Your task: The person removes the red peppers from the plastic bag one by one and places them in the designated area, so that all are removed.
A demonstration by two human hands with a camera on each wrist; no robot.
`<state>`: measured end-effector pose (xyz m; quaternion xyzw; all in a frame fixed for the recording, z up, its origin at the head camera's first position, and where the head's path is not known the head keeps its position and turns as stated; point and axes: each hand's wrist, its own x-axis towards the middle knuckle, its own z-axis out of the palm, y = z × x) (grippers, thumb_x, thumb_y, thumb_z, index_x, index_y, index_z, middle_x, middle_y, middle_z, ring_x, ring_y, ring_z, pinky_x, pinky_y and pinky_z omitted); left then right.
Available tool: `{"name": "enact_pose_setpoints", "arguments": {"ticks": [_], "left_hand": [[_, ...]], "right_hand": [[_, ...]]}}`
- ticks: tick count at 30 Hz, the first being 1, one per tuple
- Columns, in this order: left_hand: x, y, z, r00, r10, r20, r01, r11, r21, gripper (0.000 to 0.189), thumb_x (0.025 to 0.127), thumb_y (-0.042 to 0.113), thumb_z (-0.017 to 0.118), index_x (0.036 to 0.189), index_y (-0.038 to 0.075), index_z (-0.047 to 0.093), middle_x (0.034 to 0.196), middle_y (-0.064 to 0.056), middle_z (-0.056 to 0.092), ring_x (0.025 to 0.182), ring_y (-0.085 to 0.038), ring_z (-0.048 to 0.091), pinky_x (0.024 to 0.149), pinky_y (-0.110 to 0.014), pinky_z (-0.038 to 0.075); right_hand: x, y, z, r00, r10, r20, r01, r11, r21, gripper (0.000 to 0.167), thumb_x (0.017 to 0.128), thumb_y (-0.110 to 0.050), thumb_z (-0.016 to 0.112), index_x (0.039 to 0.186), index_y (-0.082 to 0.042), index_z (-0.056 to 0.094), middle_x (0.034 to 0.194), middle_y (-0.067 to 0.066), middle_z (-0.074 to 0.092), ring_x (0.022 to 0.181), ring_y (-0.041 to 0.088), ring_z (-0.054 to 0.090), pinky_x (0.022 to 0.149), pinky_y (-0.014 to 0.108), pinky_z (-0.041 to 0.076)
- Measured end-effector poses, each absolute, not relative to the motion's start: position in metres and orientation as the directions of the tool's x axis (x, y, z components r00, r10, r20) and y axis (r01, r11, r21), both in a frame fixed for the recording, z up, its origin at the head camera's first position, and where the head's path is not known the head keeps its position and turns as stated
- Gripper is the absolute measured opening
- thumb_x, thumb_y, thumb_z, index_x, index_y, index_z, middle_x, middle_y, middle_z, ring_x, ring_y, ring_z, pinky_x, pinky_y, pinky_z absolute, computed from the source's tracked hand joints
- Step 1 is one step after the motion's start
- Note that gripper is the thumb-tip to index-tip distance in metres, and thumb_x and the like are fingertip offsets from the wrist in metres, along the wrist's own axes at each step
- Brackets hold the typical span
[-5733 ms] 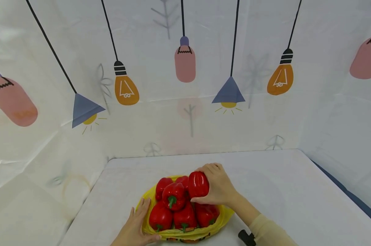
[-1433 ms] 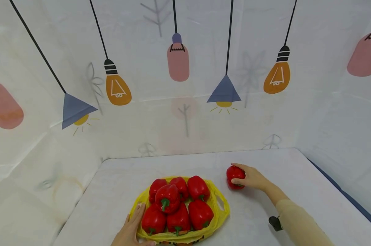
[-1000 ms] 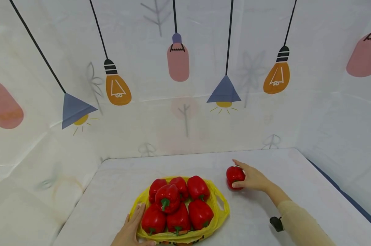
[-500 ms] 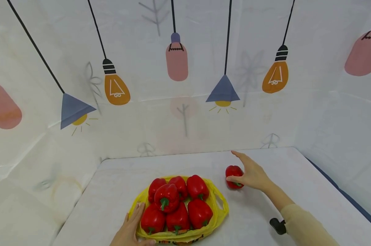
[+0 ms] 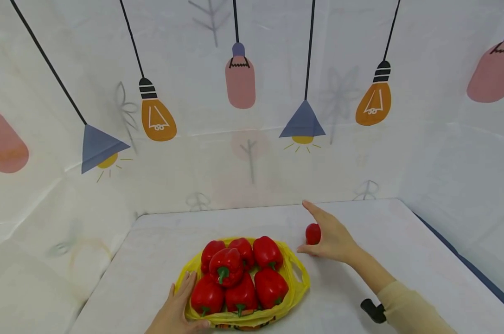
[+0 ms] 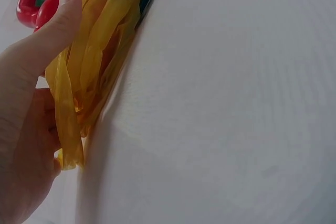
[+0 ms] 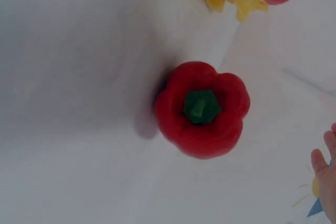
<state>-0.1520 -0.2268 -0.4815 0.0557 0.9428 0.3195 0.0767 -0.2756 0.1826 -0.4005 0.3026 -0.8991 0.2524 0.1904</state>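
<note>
A yellow plastic bag (image 5: 300,288) with several red bell peppers (image 5: 270,288) inside lies on the table, its rim spread wide. My left hand (image 5: 174,306) rests against the bag's left side, thumb at the front; in the left wrist view the thumb lies along the yellow plastic (image 6: 94,51), which partly hides the other fingers. A single red bell pepper (image 5: 313,233) stands on the table right of the bag. My right hand (image 5: 333,236), thumb and fingers spread apart, partly covers it in the head view. The right wrist view shows this pepper's green stem (image 7: 200,106), no fingers round it.
The white table (image 5: 385,241) reaches back to a fabric wall (image 5: 201,162) printed with hanging lamps and bulbs. A small black device (image 5: 373,311) sits at my right wrist, by the beige sleeve (image 5: 414,308).
My right hand carried a pepper from the bag to the table on the right and let go of it. Since then it has opened wider and moved left. The left hand stays at the bag.
</note>
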Motion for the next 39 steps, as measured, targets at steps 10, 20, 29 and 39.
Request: {"name": "enact_pose_setpoints", "arguments": {"ticks": [10,20,29,39], "left_hand": [[-0.151,-0.227,-0.477,-0.983,0.144,-0.113,0.045,0.785,0.617,0.115,0.072,0.059,0.075,0.152,-0.002,0.019,0.155,-0.022,0.022,0.143,-0.042,0.012,0.113,-0.061,0.0],[-0.149,-0.227,-0.478,-0.983,0.146,-0.113,0.045,0.783,0.621,0.115,0.072,0.058,0.075,0.152,-0.002,0.017,0.155,-0.023,0.022,0.143,-0.042,0.012,0.113,-0.061,0.001],[-0.15,-0.228,-0.482,-0.985,0.148,-0.091,0.065,0.799,0.598,0.115,0.072,0.06,0.074,0.151,-0.002,0.02,0.154,-0.023,0.025,0.142,-0.042,0.016,0.112,-0.063,0.0],[-0.149,-0.225,-0.479,-0.985,0.135,-0.104,0.047,0.802,0.595,0.116,0.071,0.062,0.074,0.151,-0.002,0.021,0.154,-0.023,0.025,0.142,-0.043,0.015,0.112,-0.062,0.0]], "right_hand": [[-0.259,0.154,-0.391,-0.654,-0.516,0.552,-0.732,0.617,-0.29,0.112,0.062,-0.048,0.087,0.151,-0.008,0.03,0.153,0.008,0.035,0.135,0.029,0.039,0.103,0.057,0.038],[-0.246,0.126,-0.384,-0.602,-0.573,0.557,-0.786,0.548,-0.286,0.11,0.07,-0.072,0.068,0.152,-0.01,0.027,0.155,0.005,0.032,0.137,0.026,0.035,0.102,0.057,0.039],[-0.234,0.092,-0.379,-0.57,-0.607,0.554,-0.817,0.492,-0.3,0.109,0.067,-0.059,0.08,0.153,-0.02,0.025,0.155,-0.003,0.029,0.138,0.02,0.034,0.102,0.054,0.041],[-0.229,0.063,-0.375,-0.518,-0.651,0.554,-0.853,0.435,-0.288,0.107,0.068,-0.058,0.08,0.152,-0.019,0.026,0.154,-0.002,0.032,0.138,0.016,0.032,0.105,0.049,0.04]]}}
